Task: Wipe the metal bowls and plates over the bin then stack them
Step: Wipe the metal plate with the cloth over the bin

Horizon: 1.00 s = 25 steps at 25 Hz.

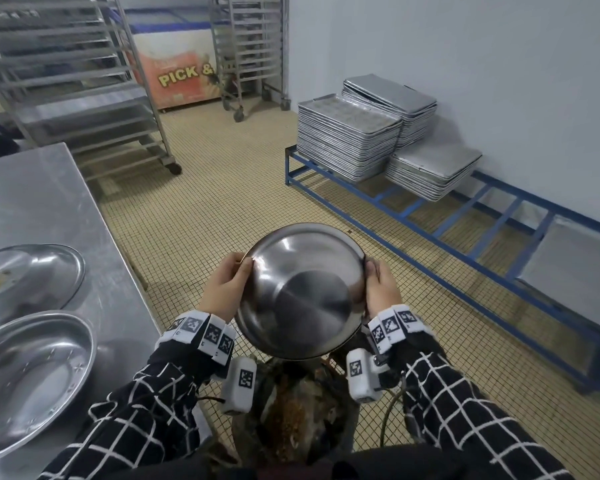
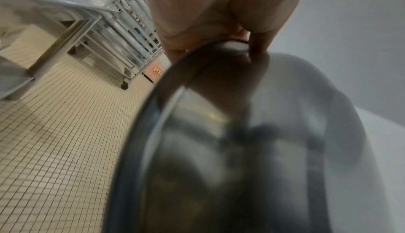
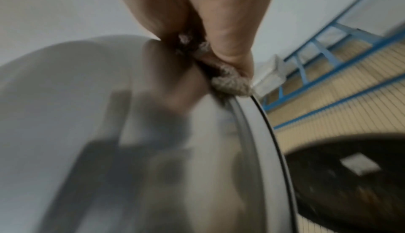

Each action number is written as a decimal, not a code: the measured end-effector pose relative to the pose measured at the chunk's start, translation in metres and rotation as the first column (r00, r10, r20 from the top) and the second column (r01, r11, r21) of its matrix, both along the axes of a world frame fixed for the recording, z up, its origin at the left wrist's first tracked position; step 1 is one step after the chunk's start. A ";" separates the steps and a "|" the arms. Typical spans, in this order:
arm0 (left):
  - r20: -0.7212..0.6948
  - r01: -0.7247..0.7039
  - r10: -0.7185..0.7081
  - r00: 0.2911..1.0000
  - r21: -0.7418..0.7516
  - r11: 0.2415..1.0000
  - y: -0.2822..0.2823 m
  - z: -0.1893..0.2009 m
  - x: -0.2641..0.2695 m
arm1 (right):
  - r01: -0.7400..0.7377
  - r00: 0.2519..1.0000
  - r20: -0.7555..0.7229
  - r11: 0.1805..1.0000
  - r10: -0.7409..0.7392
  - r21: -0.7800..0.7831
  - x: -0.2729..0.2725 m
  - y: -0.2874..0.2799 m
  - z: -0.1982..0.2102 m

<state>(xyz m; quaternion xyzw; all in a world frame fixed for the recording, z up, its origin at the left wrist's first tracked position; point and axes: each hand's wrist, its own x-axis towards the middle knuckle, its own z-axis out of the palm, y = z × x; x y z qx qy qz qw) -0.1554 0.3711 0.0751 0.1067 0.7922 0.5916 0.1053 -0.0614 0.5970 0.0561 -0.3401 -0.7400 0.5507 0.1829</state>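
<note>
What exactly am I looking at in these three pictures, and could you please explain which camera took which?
No machine here: a person works with bare hands, wearing three cameras. The wide picture comes from the head camera. The left hand and right hand each hold the rim of a tilted metal bowl above a bin of food scraps. The grip is the hands themselves. The right hand also pinches a greyish wad, probably the wiping cloth, against the rim. The two blurry close-ups come from the wrist cameras, looking along each hand. On the steel table at left lie two more metal dishes, the farther one still soiled.
</note>
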 end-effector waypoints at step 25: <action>0.034 -0.054 0.052 0.998 0.080 0.995 0.009 0.033 0.005 | -0.039 0.996 0.092 0.971 0.018 0.234 -0.013 -0.020 0.006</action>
